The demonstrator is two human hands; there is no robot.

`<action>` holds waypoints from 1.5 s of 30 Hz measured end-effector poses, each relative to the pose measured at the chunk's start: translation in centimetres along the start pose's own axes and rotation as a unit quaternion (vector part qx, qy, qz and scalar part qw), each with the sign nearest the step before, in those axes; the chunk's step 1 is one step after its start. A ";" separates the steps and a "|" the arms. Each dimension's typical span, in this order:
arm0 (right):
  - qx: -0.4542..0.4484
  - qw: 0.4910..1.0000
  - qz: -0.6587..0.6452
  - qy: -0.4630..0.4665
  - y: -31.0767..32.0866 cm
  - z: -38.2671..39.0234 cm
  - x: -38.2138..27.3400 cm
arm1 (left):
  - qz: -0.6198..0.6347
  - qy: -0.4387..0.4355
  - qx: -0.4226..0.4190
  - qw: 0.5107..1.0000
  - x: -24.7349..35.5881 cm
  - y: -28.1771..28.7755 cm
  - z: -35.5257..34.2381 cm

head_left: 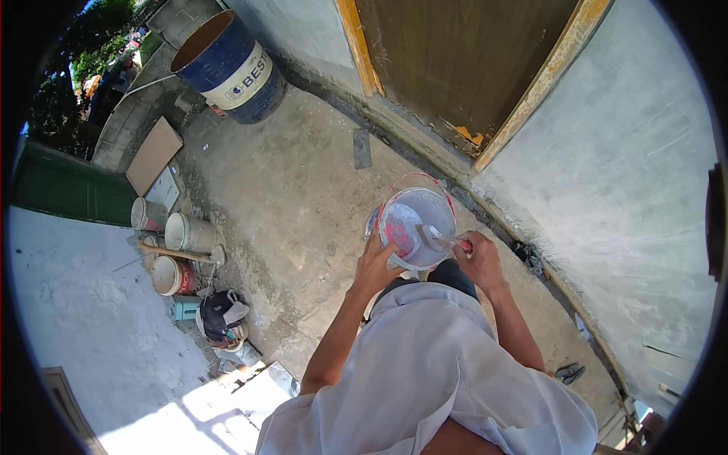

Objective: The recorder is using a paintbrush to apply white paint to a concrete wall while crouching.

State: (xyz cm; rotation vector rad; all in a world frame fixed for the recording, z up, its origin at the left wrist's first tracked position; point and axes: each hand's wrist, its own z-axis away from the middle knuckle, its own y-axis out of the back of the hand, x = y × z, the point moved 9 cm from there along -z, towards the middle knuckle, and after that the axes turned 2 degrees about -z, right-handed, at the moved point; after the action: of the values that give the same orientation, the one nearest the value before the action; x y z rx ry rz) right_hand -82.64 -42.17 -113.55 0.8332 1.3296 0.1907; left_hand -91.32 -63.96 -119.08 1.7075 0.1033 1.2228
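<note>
Bucket (434,202) rim is clamped by the left hand (378,263), brush (434,237) by the right hand (481,262), with floor (296,174) open leftward.

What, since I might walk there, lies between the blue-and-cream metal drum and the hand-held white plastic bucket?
The head view shows the grey-brown concrete floor, with a flat, dark grey rectangular piece lying on it.

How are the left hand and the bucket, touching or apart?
Touching: the head view shows the left hand gripping the bucket at its left rim.
</note>
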 end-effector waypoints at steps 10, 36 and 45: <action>-0.324 0.942 0.085 0.007 -19.0 -15.1 -1.0 | -0.058 0.069 0.073 0.993 -13.2 9.1 -7.3; -0.282 0.957 0.034 0.058 -44.7 -53.1 -27.7 | -0.073 0.133 0.150 0.977 -44.5 40.9 -33.1; -0.165 0.986 -0.008 -0.029 -48.7 -62.3 -31.1 | -0.046 0.047 0.065 0.996 -52.6 46.9 -45.1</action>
State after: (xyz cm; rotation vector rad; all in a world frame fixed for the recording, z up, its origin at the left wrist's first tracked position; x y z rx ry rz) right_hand -163.44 -67.76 -120.36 0.5427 1.2078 0.3615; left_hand -171.57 -87.50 -119.57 1.7363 0.3223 1.2511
